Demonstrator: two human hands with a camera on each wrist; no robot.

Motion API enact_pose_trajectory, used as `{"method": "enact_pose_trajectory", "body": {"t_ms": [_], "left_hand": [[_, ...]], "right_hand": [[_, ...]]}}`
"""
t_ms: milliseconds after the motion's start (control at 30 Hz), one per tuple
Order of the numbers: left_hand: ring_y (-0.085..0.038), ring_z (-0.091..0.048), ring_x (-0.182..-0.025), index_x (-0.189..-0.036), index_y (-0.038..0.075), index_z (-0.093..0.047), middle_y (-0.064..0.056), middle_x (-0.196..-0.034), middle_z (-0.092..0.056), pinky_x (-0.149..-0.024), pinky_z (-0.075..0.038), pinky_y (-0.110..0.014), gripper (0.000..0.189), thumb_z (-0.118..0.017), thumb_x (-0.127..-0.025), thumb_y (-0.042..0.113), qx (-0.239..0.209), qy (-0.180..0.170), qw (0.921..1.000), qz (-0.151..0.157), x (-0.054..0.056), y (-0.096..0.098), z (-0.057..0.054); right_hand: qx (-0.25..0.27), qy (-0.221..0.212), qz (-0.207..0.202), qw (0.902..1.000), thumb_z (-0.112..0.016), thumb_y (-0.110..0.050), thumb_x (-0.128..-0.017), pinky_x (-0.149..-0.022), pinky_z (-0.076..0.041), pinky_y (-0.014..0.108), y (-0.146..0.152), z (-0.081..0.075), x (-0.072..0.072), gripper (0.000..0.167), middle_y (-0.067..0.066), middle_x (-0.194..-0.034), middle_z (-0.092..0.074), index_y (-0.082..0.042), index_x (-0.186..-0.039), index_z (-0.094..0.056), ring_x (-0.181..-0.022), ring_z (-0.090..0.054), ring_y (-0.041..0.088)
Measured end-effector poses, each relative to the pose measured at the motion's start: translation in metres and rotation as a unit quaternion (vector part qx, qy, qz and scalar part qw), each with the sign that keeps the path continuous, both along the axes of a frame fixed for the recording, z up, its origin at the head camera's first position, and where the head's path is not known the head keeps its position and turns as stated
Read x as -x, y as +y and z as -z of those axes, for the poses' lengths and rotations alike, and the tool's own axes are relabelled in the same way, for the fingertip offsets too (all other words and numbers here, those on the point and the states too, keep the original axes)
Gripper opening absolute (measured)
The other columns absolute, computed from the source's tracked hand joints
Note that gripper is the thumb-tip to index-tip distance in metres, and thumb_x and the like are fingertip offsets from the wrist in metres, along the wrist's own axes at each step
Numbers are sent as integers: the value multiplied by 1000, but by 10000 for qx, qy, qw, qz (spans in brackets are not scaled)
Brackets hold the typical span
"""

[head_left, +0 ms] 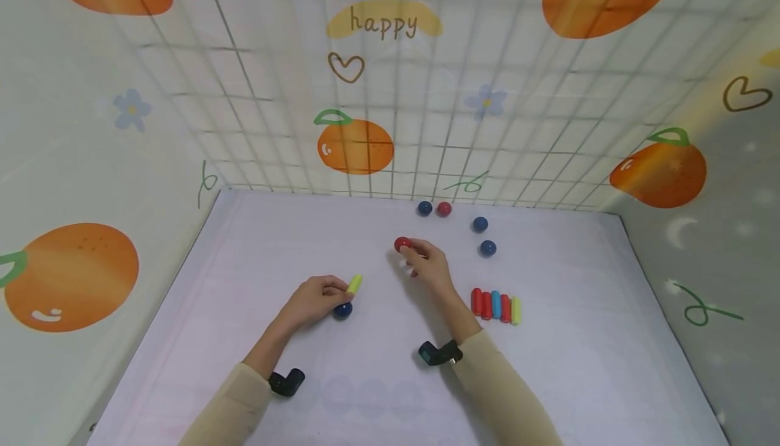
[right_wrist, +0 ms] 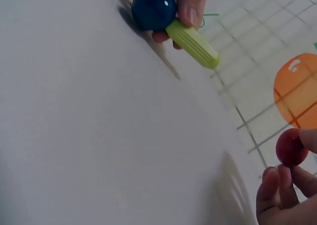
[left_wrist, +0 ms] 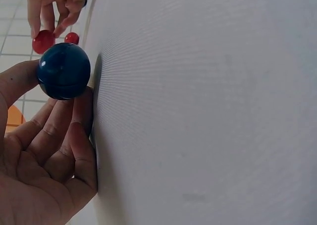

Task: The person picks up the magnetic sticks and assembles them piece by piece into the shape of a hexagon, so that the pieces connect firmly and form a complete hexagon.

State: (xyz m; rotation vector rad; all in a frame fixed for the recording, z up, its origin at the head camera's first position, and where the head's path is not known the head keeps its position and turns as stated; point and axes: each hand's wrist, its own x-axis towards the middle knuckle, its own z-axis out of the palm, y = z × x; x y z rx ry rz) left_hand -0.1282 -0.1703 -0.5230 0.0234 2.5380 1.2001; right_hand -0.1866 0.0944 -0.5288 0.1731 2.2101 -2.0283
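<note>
My left hand (head_left: 309, 300) pinches a shiny dark blue ball (left_wrist: 64, 71) just above the table. A ribbed yellow-green rod (right_wrist: 194, 44) meets this ball and points away from it, with the thumb beside their junction. Whether the two are attached cannot be told. To the right and farther back, my right hand (head_left: 431, 269) grips a glossy red ball (right_wrist: 291, 147) between thumb and fingertips, raised off the tabletop. The red ball and the blue ball are apart.
A row of short red, blue and yellow-green rods (head_left: 496, 306) lies right of the right forearm. Near the back edge sit a blue ball (head_left: 424, 208) and a red ball (head_left: 444, 209). Two more blue balls (head_left: 481, 224) lie farther right. A patterned curtain (head_left: 262, 94) borders the white table (head_left: 585, 365).
</note>
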Motion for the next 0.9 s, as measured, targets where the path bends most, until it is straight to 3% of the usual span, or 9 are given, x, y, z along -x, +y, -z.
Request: {"method": "enact_pose_trajectory", "body": {"t_ms": [400, 900], "left_hand": [[-13, -62, -83, -105, 15, -74, 8, -86, -71, -85, -47, -45, 29, -76, -89, 38, 55, -10, 10000, -47, 0, 1, 0], [-14, -61, -82, -106, 13, -73, 7, -85, -71, -83, -47, -43, 29, -75, -90, 37, -57, -22, 10000, -5, 0, 1, -2]], "right_hand": [[191, -348, -452, 9982, -71, -32, -94, -61, -50, 26, -22, 5, -10, 43, 9, -109, -68, -7, -129, -65, -80, -63, 21], [436, -720, -974, 9917, -73, -35, -92, -48, -40, 23, -41, 10, -18, 45, 10, -106, -69, -9, -128, -66, -65, -58, 17]]}}
